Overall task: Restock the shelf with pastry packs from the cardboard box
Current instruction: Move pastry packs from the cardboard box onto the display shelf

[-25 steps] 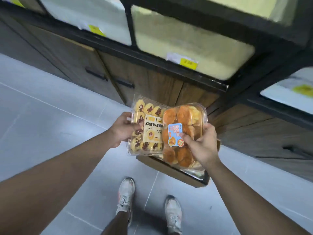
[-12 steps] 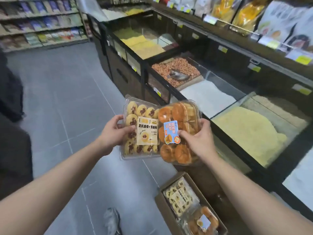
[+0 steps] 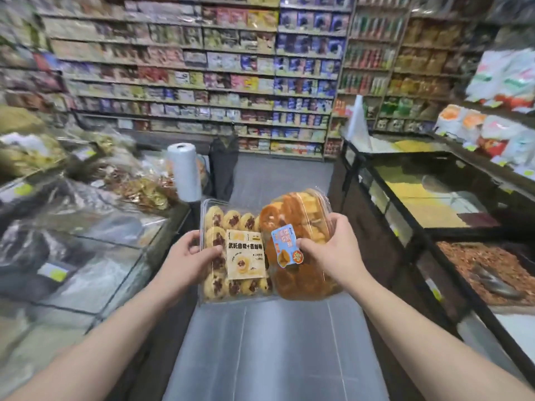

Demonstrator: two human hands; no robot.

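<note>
I carry two packs chest-high down aisle. Left hand [image 3: 185, 257] pinches cookie pack [image 3: 231, 250] at its 9 o'clock edge; right hand [image 3: 333, 253] grips orange pastry pack [image 3: 301, 241], thumb on label. Packs touch, steadying each other. Cardboard box out of view; stocked shelf [image 3: 202, 82] at 12 o'clock.

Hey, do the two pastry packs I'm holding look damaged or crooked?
No damage shows. The orange pastry pack in the right hand sits tilted, overlapping the cookie pack held flatter by the left hand.
</note>
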